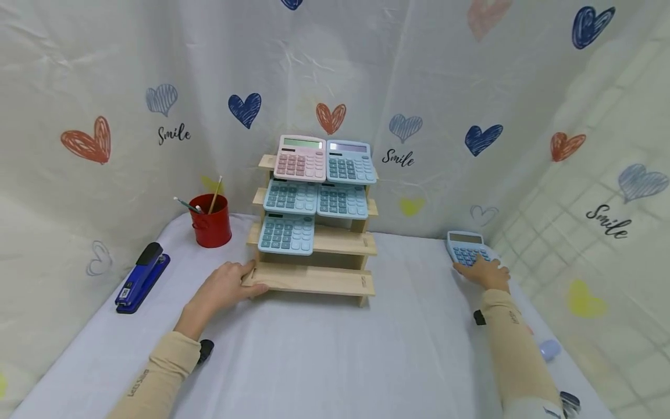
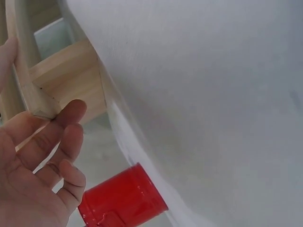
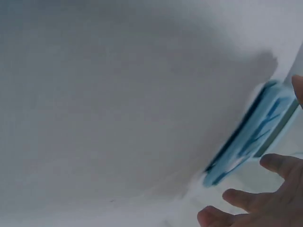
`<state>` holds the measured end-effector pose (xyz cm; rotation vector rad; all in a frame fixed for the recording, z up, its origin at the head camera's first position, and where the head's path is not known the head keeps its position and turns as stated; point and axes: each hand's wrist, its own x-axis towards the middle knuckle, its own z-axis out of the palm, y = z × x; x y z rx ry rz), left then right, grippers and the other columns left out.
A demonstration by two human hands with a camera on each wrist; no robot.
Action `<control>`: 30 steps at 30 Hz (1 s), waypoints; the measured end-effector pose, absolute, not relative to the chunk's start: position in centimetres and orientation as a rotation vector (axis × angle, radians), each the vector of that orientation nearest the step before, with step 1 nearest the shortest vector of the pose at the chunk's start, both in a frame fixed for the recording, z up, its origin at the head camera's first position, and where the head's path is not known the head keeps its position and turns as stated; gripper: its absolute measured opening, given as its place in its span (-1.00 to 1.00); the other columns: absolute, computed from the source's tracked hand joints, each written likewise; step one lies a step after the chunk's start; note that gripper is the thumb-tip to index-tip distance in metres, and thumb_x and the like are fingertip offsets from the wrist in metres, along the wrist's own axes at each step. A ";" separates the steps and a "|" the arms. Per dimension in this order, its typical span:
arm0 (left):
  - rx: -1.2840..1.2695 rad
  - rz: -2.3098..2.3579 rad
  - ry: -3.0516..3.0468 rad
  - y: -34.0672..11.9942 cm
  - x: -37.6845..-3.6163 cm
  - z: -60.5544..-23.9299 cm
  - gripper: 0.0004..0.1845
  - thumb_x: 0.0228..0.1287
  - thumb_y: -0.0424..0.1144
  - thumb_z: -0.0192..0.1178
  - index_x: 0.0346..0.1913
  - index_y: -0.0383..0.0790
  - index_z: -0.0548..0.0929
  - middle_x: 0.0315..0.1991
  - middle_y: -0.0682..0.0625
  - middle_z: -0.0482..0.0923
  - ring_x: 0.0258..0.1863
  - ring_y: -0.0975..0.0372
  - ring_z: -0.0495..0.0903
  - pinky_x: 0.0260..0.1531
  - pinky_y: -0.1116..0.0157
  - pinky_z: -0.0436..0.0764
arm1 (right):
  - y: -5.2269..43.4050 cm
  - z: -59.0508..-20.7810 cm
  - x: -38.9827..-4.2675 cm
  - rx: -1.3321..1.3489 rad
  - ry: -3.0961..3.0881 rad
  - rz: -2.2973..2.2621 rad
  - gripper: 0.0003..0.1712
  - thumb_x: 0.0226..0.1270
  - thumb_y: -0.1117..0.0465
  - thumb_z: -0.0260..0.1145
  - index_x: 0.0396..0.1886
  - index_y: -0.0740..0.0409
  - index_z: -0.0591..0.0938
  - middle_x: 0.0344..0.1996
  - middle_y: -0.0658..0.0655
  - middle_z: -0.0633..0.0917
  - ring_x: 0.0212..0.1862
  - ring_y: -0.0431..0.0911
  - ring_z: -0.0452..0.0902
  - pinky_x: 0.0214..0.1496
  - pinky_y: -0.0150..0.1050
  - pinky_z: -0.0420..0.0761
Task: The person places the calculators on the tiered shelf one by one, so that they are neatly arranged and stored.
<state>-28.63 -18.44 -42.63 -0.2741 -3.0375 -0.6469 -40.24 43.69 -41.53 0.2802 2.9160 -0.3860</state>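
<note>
A stepped wooden rack (image 1: 314, 278) stands mid-table, holding one pink calculator (image 1: 300, 158) and several blue ones (image 1: 349, 163) on its upper tiers. The lowest tier is bare, and the third tier has a blue calculator (image 1: 286, 234) on its left half only. My left hand (image 1: 224, 289) grips the left end of the lowest tier, thumb along the front and fingers at the corner (image 2: 45, 111). At the far right, another blue calculator (image 1: 464, 247) lies on the table. My right hand (image 1: 487, 273) reaches over its lower edge with fingers spread, not curled round it.
A red bucket (image 1: 211, 224) with pencils stands left of the rack. Nearer on the left lies a blue stapler (image 1: 142, 278). Small objects, one of them bluish (image 1: 549, 350), sit by the right forearm. A heart-printed curtain (image 1: 324, 70) hangs behind the white-covered table.
</note>
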 end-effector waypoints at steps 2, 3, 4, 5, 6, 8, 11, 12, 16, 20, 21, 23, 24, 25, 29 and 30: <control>-0.278 -0.651 -3.034 -18.4 -28.6 -42.8 -0.08 0.17 0.25 0.35 0.43 -0.32 0.41 -0.53 -0.03 0.30 -0.43 0.16 0.36 -0.50 0.29 0.26 | 44.9 -41.9 -40.3 0.336 2.863 -0.425 0.28 0.35 -0.48 -0.03 0.53 0.49 -0.20 0.31 0.90 -0.27 0.30 0.84 -0.22 0.30 0.60 0.01; -0.283 -0.655 -3.031 -18.4 -28.6 -42.8 -0.08 0.18 0.25 0.35 0.43 -0.32 0.41 -0.53 -0.03 0.30 -0.43 0.16 0.36 -0.49 0.29 0.27 | 45.4 -42.2 -40.4 0.356 2.843 -0.437 0.30 0.34 -0.50 -0.04 0.53 0.48 -0.22 0.32 0.90 -0.28 0.30 0.83 -0.21 0.29 0.59 0.06; -0.282 -0.657 -3.031 -18.4 -28.6 -42.8 -0.07 0.17 0.25 0.35 0.43 -0.32 0.41 -0.52 -0.03 0.31 -0.42 0.16 0.36 -0.49 0.29 0.27 | 45.9 -42.4 -40.5 0.367 2.826 -0.450 0.32 0.33 -0.52 -0.04 0.53 0.47 -0.24 0.32 0.89 -0.29 0.31 0.82 -0.21 0.28 0.59 0.09; -0.282 -0.655 -3.030 -18.4 -28.6 -42.8 -0.07 0.17 0.25 0.35 0.43 -0.32 0.40 -0.52 -0.04 0.31 -0.41 0.16 0.36 -0.48 0.29 0.27 | 46.2 -42.6 -40.7 0.373 2.811 -0.466 0.33 0.32 -0.54 -0.05 0.54 0.46 -0.26 0.33 0.88 -0.31 0.32 0.81 -0.22 0.27 0.59 0.12; -0.279 -0.656 -3.029 -18.3 -28.6 -42.8 -0.07 0.17 0.25 0.35 0.43 -0.32 0.40 -0.50 -0.04 0.33 -0.40 0.16 0.37 -0.48 0.29 0.28 | 46.5 -42.8 -40.9 0.368 2.799 -0.471 0.35 0.31 -0.56 -0.06 0.54 0.44 -0.27 0.35 0.86 -0.31 0.34 0.80 -0.23 0.25 0.59 0.15; -0.274 -0.652 -3.030 -18.3 -28.6 -42.7 -0.07 0.17 0.25 0.35 0.44 -0.32 0.40 -0.48 -0.05 0.36 -0.39 0.15 0.38 -0.47 0.28 0.29 | 46.8 -43.0 -41.4 0.335 2.782 -0.491 0.37 0.30 -0.58 -0.05 0.55 0.42 -0.30 0.36 0.84 -0.33 0.36 0.78 -0.28 0.24 0.61 0.16; -0.268 -0.640 -3.032 -18.4 -28.7 -42.5 -0.06 0.17 0.26 0.35 0.44 -0.31 0.40 -0.45 -0.06 0.42 -0.36 0.14 0.39 -0.45 0.29 0.31 | 46.5 -43.0 -41.7 0.313 2.783 -0.509 0.40 0.25 -0.59 0.01 0.56 0.37 -0.31 0.37 0.82 -0.37 0.38 0.78 -0.42 0.24 0.66 0.08; -0.266 -0.636 -3.032 -18.4 -28.7 -42.5 -0.06 0.17 0.26 0.35 0.44 -0.31 0.40 -0.44 -0.05 0.43 -0.35 0.14 0.40 -0.45 0.29 0.31 | 46.3 -43.0 -41.7 0.313 2.786 -0.511 0.41 0.23 -0.60 0.03 0.56 0.35 -0.31 0.37 0.82 -0.37 0.38 0.79 -0.43 0.24 0.66 0.06; -0.256 -0.632 -3.045 -18.4 -28.7 -42.6 -0.06 0.17 0.26 0.35 0.44 -0.31 0.40 -0.44 -0.07 0.44 -0.35 0.14 0.40 -0.45 0.29 0.30 | 45.1 -42.7 -41.3 0.341 2.789 -0.532 0.42 0.21 -0.58 0.07 0.57 0.32 -0.33 0.34 0.86 -0.38 0.36 0.80 -0.43 0.29 0.63 -0.01; -0.245 -0.625 -3.055 -18.4 -28.6 -42.7 -0.06 0.16 0.27 0.35 0.44 -0.29 0.40 -0.40 -0.08 0.47 -0.32 0.13 0.40 -0.43 0.28 0.31 | 44.0 -42.2 -40.6 0.340 2.795 -0.524 0.39 0.25 -0.51 0.11 0.56 0.35 -0.32 0.30 0.91 -0.33 0.31 0.78 -0.27 0.30 0.57 0.05; -0.246 -0.624 -3.055 -18.4 -28.6 -42.7 -0.07 0.16 0.26 0.35 0.44 -0.29 0.40 -0.40 -0.08 0.48 -0.32 0.13 0.40 -0.43 0.28 0.31 | 43.7 -42.0 -40.5 0.331 2.801 -0.514 0.38 0.25 -0.50 0.12 0.56 0.37 -0.30 0.29 0.92 -0.31 0.30 0.78 -0.23 0.29 0.56 0.06; -0.244 -0.627 -3.054 -18.3 -28.6 -42.7 -0.07 0.17 0.26 0.35 0.44 -0.29 0.40 -0.41 -0.08 0.47 -0.32 0.13 0.40 -0.43 0.28 0.32 | 43.1 -41.7 -40.4 0.304 2.807 -0.482 0.38 0.25 -0.49 0.12 0.56 0.42 -0.28 0.29 0.93 -0.27 0.29 0.76 -0.18 0.29 0.55 0.09; -0.241 -0.630 -3.053 -18.3 -28.6 -42.7 -0.07 0.16 0.26 0.35 0.44 -0.29 0.40 -0.43 -0.07 0.45 -0.34 0.13 0.40 -0.44 0.28 0.32 | 42.9 -41.5 -40.4 0.286 2.808 -0.465 0.38 0.25 -0.48 0.12 0.55 0.45 -0.27 0.29 0.93 -0.25 0.29 0.77 -0.18 0.30 0.55 0.07; -0.241 -0.639 -3.054 -18.3 -28.6 -42.7 -0.07 0.16 0.25 0.35 0.45 -0.29 0.39 -0.45 -0.07 0.42 -0.36 0.13 0.39 -0.46 0.28 0.31 | 42.6 -41.4 -40.4 0.271 2.809 -0.442 0.37 0.26 -0.47 0.11 0.54 0.47 -0.25 0.29 0.94 -0.24 0.29 0.78 -0.18 0.31 0.55 0.06; -0.247 -0.641 -3.051 -18.3 -28.6 -42.6 -0.06 0.16 0.26 0.35 0.44 -0.29 0.39 -0.50 -0.05 0.33 -0.41 0.15 0.37 -0.50 0.30 0.28 | 41.5 -41.0 -40.6 0.245 2.799 -0.396 0.37 0.24 -0.48 0.11 0.54 0.48 -0.20 0.31 0.92 -0.18 0.31 0.78 -0.16 0.33 0.55 0.07; -0.251 -0.640 -3.049 -18.3 -28.6 -42.6 -0.06 0.17 0.26 0.35 0.44 -0.30 0.40 -0.51 -0.04 0.32 -0.42 0.16 0.36 -0.51 0.30 0.28 | 41.3 -41.0 -40.7 0.248 2.791 -0.405 0.36 0.23 -0.48 0.12 0.55 0.47 -0.20 0.32 0.91 -0.19 0.32 0.77 -0.17 0.33 0.56 0.08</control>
